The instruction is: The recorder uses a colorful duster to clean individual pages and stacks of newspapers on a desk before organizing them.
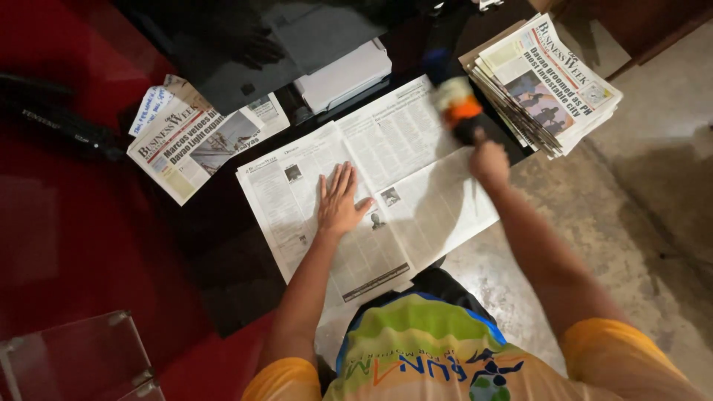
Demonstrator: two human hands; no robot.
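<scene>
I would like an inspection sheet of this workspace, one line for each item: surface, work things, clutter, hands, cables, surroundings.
Surface: dark glossy table, largely covered by paper.
Work things: open newspaper spread flat; blurred tool with an orange band above its right page.
Clutter: folded newspaper at the left; stack of newspapers at the upper right; white box behind the open newspaper.
Hands: left hand flat on the open newspaper, fingers spread; right hand closed on the tool's handle.
Cables: nothing seen.
Surroundings: red floor at the left; grey concrete floor at the right; clear panel at the lower left.
</scene>
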